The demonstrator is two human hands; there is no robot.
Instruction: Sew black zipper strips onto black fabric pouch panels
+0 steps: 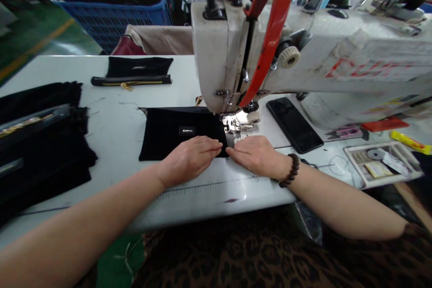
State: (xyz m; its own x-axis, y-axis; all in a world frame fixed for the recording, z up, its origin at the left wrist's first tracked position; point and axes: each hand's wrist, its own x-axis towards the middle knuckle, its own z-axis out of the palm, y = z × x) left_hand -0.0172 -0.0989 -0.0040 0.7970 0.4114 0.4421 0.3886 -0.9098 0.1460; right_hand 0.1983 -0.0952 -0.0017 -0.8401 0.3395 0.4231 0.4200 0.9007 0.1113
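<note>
Looks partway through, at a guess. Got a flat black fabric pouch piece [162,137] down on the worktop [114,135], near the front edge, with the right end up against the presser foot [236,123] of the sewing machine [216,54]. Done so far: small label [187,131] already on the front, reading something like "CARPISA". Not yet clear of the machine, so probably not finished at that right end. Can't make out any stitching, black on black, so no telling how much of the edge is sewn.

Left hand [194,159] laid palm-down on the near right part of the piece, fingers straight and together, not gripping. Right hand [258,155] just beside the near right corner, fingertips towards the edge; can't tell whether pinching the fabric or just steadying it.

As for looks: matte, velvety, roughly rectangular, lying pretty flat, with a little pointed tab sticking out at the far left corner. Near the far edge of the worktop, another black piece [135,66] beside a dark strip with a gold zip [148,82]. Over at the left edge, a whole stack of black pieces [43,157], maybe waiting, maybe done; impossible to say from here.
</note>
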